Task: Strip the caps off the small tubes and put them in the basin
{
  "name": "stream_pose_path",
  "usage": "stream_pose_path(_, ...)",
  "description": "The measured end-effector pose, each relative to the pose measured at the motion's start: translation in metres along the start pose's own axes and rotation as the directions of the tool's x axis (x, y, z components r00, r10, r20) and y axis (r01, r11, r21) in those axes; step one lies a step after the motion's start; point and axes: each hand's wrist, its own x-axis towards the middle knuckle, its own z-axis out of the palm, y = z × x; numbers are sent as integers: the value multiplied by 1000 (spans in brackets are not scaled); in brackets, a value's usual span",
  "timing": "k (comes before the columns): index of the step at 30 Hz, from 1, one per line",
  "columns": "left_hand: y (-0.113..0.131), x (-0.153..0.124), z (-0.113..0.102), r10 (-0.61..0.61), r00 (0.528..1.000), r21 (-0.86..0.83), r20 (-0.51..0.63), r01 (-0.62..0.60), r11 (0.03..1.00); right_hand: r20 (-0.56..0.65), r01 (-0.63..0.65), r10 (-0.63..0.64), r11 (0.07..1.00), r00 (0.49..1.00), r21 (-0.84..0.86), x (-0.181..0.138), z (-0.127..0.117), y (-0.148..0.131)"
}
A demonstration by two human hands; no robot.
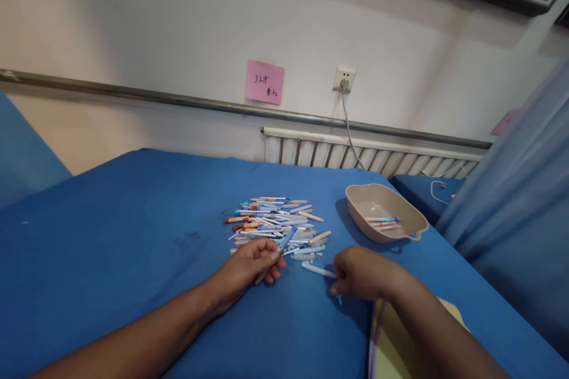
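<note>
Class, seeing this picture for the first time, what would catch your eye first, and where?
First, the pens heaped mid-picture on the blue cloth, where the left hand holds a blue pen. Then the beige basin to their right, with a few more inside. Above them, a pink note stands out on the pale wall.

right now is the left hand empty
No, the left hand grips a pen whose far end is blue.
</note>
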Motion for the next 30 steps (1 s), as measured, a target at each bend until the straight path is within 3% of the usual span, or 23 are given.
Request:
stream_pose_path(3,1,0,1,-8,1000,-52,-21,7,999,17,-19,20,999,1000,-28,4,5,-6)
stream_pose_path(8,3,0,0,-31,998,-121,-46,25,992,20,4,-5,998,1000,66,8,14,-1)
stream_pose_path(11,3,1,-4,-34,999,-155,-23,30,987,43,64,-79,958,996,281,11,18,3)
stream_pose_path(13,4,1,-5,-34,999,-167,-13,31,985,60,110,-169,834,984,541,15,20,4)
stream_pose_path(15,4,0,-5,-30,1000,-179,-6,29,983,27,145,-246,653,969,744,20,19,5)
stream_pose_path(17,5,-1,-6,-22,1000,-196,9,23,980,-39,181,-264,538,964,823,26,18,6)
stream_pose_path(19,4,-2,-6,-17,999,-204,32,23,979,-105,216,-240,504,965,837,33,19,9)
stream_pose_path(22,2,-2,-7,-17,999,-208,39,25,978,-201,234,-121,544,972,806,44,25,17)
stream_pose_path(25,1,-1,-7,-25,999,-214,23,30,976,-241,183,-15,696,970,695,53,33,24)
stream_pose_path(30,0,0,-8,-34,999,-255,13,37,966,-231,131,-25,880,973,457,50,36,28)
